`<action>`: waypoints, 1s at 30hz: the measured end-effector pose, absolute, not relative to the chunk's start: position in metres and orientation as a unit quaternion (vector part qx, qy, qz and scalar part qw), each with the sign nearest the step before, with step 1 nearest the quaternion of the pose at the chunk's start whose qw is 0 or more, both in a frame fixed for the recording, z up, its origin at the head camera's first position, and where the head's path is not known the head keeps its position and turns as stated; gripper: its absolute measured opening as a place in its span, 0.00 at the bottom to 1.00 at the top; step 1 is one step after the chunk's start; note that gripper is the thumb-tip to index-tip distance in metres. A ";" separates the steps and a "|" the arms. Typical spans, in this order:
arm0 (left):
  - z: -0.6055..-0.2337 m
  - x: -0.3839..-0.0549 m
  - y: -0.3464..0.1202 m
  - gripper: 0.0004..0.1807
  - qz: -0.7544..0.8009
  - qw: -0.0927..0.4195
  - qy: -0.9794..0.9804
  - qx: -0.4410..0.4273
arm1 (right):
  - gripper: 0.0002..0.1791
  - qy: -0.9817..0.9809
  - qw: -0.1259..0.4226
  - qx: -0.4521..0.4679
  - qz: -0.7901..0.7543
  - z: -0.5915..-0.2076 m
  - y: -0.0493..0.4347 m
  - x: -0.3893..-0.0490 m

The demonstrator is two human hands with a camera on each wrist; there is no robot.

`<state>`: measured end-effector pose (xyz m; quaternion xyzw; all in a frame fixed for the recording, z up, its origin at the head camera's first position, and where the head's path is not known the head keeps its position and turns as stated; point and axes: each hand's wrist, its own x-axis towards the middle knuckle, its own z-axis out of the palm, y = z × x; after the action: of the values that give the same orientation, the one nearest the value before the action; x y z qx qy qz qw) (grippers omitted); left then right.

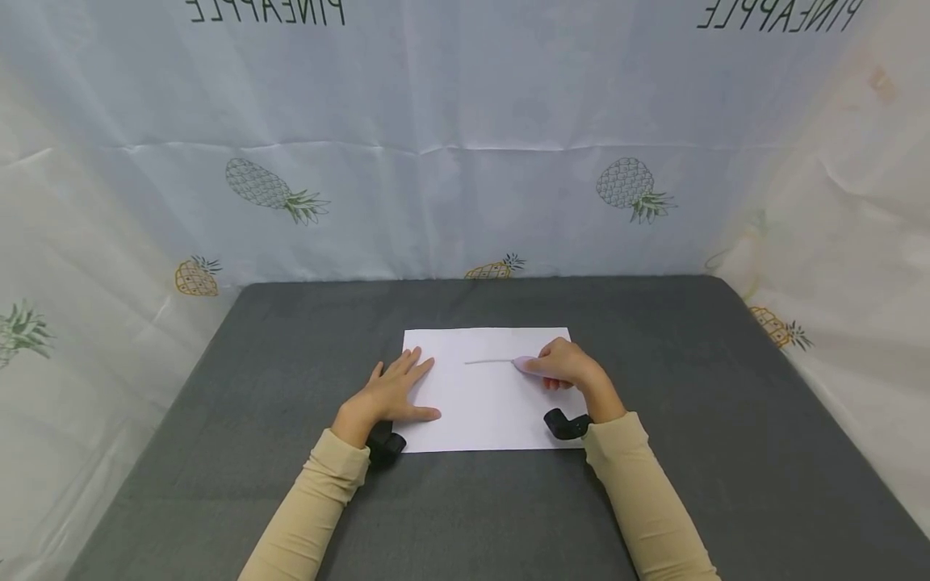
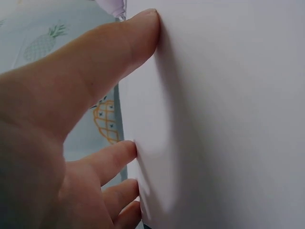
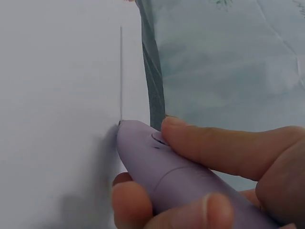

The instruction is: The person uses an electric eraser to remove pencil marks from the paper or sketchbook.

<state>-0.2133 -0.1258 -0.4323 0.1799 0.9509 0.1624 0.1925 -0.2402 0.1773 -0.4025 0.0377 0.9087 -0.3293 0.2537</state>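
A white sheet of paper [image 1: 465,411] lies on the dark grey table. On its left part rests my left hand [image 1: 392,393], fingers spread and fingertips touching the paper, thumb pointing right. My right hand [image 1: 570,363] pinches a thick lilac pen-shaped tool [image 3: 157,162], its tapered tip against the sheet. One digit presses by a small button-like part near the tip; other fingers curl round the body. From the tip a thin straight grey line [image 1: 488,361] runs leftward; whether it is drawn, laid on or cut, I cannot tell. The lilac tool [image 2: 112,6] also shows in the left wrist view.
Black wrist camera mounts [image 1: 567,424] sit by both wrists, the right one over the paper's lower right corner. The dark grey tabletop [image 1: 320,323] surrounds the sheet. Behind it hangs a pale pineapple-print curtain [image 1: 450,202], with white sheeting at both sides.
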 end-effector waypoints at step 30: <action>-0.433 -0.215 -0.126 0.51 0.163 0.192 0.952 0.177 | 0.24 0.904 0.272 0.025 -0.330 -0.402 0.176 -0.238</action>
<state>-0.2149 -0.1256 -0.4332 0.1766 0.9516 0.1627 0.1921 -0.2381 0.1761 -0.4021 0.0251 0.9035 -0.3303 0.2718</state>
